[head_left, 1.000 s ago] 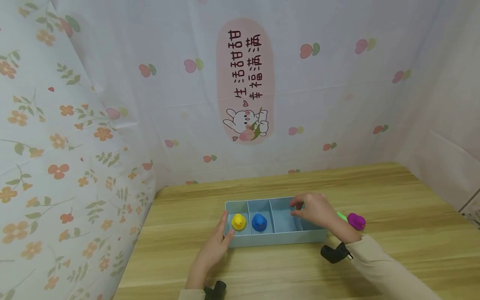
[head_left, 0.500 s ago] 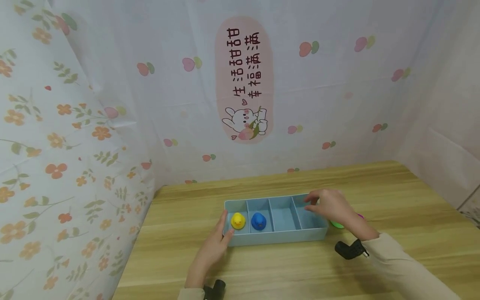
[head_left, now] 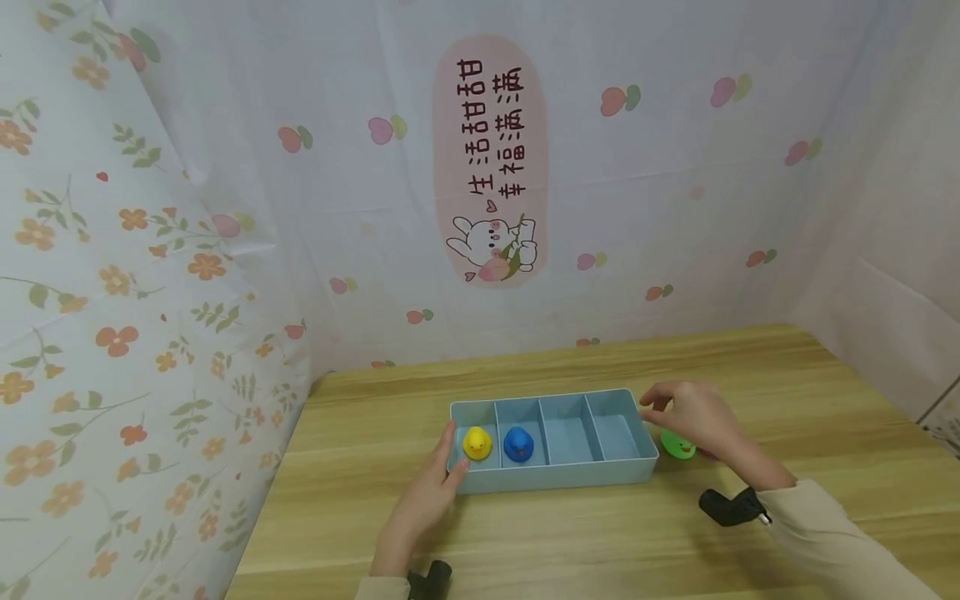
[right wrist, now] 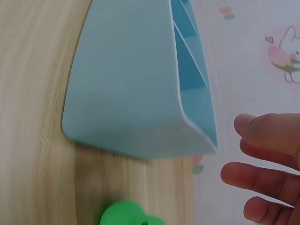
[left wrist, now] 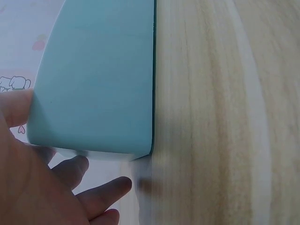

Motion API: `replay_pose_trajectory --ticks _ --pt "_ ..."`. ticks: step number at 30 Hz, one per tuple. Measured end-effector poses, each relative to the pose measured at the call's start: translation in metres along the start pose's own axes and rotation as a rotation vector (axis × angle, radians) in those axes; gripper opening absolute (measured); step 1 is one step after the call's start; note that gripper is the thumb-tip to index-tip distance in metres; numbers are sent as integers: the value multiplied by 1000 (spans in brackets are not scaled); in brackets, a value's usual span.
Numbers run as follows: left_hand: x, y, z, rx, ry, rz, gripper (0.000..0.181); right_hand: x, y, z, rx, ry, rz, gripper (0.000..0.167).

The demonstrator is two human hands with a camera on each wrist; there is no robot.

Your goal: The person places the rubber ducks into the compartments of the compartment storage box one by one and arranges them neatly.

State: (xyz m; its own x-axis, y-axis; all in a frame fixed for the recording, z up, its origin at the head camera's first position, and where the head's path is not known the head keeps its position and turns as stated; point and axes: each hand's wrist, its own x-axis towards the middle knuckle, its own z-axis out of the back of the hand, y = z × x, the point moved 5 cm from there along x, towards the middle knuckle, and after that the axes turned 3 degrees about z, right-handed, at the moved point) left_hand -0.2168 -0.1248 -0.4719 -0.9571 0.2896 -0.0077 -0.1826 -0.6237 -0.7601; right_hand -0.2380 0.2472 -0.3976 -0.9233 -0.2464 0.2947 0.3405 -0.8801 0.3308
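A light blue box [head_left: 555, 477] with four compartments lies on the table. In its leftmost compartment sits a yellow duck [head_left: 477, 443]; a blue duck [head_left: 518, 444] is in the one beside it. My left hand [head_left: 426, 498] grips the box's left end, thumb on the near side; the left wrist view shows that hand [left wrist: 42, 183] around the box's end wall [left wrist: 96, 79]. My right hand [head_left: 697, 417] holds nothing, its fingers slightly bent beside the box's right end. Below it is a green duck [head_left: 677, 445], also partly seen in the right wrist view.
A purple thing behind the right hand and wrist is almost wholly hidden. The wooden table [head_left: 525, 542] reaches back to a printed curtain [head_left: 637, 208], and another flowered curtain [head_left: 150, 333] hangs along the left side.
My right hand has moved right, from above the box's compartments to just past its right end, over the green duck. My left hand has stayed on the box.
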Motion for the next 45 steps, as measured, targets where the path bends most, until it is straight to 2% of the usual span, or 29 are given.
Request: replay_pose_trajectory --ticks 7,15,24,32,36,45 --pt "2 0 0 2 5 6 65 -13 -23 8 16 6 -63 16" --pt "1 -1 0 11 6 2 65 -31 -46 9 59 32 -126 20" --pt "2 1 0 4 6 7 64 -48 -68 11 76 48 -158 30" --pt "3 2 0 7 3 1 64 -59 -88 5 162 87 -164 36" --pt "2 3 0 13 4 1 64 -63 -94 0 172 122 -161 44" --pt "4 5 -1 1 5 14 64 -70 -108 -12 193 144 -133 52"
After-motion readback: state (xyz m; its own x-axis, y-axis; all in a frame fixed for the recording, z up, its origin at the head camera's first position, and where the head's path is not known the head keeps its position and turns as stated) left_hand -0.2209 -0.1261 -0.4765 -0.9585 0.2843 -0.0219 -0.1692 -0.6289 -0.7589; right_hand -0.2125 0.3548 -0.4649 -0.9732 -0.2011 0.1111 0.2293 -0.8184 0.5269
